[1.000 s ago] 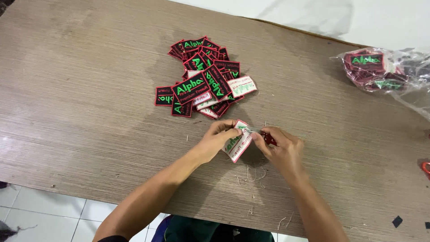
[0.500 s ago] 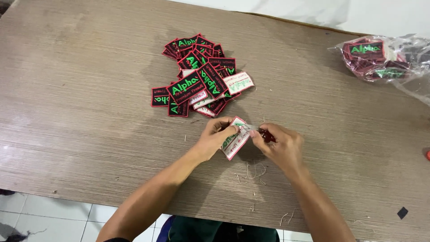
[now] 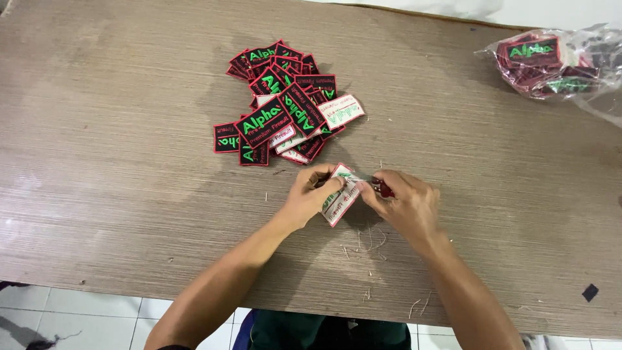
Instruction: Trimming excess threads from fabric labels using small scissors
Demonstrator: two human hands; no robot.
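Your left hand [image 3: 315,192] pinches a patch [image 3: 339,198] white-back-up just above the tabletop [image 3: 116,162], steadying it while your right hand [image 3: 403,202], closed on a small red tool [image 3: 385,188], works its edge.

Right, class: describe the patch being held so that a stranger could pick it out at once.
Start at the wooden table, then find the heap of black patches near its middle. Just below it, the left hand and right hand hold one patch. Unlike most in the heap, it shows its pale back and lies apart.
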